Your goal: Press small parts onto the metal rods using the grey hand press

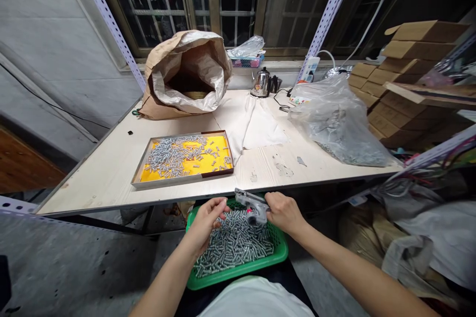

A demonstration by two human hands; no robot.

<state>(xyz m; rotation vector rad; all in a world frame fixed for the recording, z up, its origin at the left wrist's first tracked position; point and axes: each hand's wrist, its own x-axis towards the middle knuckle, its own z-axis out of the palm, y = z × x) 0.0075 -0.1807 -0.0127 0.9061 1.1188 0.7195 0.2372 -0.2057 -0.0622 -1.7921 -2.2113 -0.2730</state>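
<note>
Over our basket (241, 268), likely to catch drops, right hand (285, 211) grips tool (256, 204); left hand (207, 220) curled, contents we can't tell.

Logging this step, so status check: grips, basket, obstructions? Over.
Right grip closed on grey gadget above basket.
Left grip over basket's left side, fingers curled, contents unclear.
Basket holds many small metal parts.
Table edge close beyond gadget.
</note>
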